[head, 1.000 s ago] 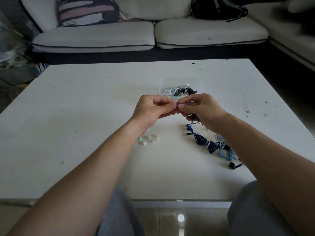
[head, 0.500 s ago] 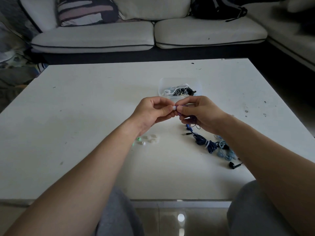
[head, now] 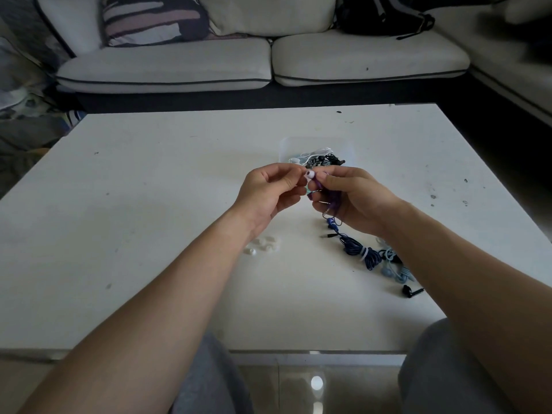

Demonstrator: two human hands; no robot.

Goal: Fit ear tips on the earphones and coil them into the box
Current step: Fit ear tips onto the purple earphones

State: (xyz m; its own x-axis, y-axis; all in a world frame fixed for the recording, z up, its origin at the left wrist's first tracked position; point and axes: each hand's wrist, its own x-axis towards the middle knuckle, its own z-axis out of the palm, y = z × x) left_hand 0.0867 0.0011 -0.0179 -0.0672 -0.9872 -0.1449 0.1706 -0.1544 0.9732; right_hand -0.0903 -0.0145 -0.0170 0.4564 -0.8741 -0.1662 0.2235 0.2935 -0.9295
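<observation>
Both hands raised over the white table (head: 149,204), just on the near side of the clear plastic box (head: 286,144). The right hand (head: 355,201) has its fingers curled round the purple earphones (head: 319,184), whose bunched cord lies in the palm, the earbud standing up by the thumb. A white ear tip (head: 310,174) sits on that earbud. The left hand (head: 268,192) is curled, with forefinger and thumb ends right at the tip; whether they grip it cannot be told. The box holds tangled white and black earphones (head: 316,158). Further to its near side lie loose white ear tips (head: 263,245), a coiled dark blue earphone set (head: 358,252), a light blue set (head: 392,268) and a black earbud (head: 410,291).
</observation>
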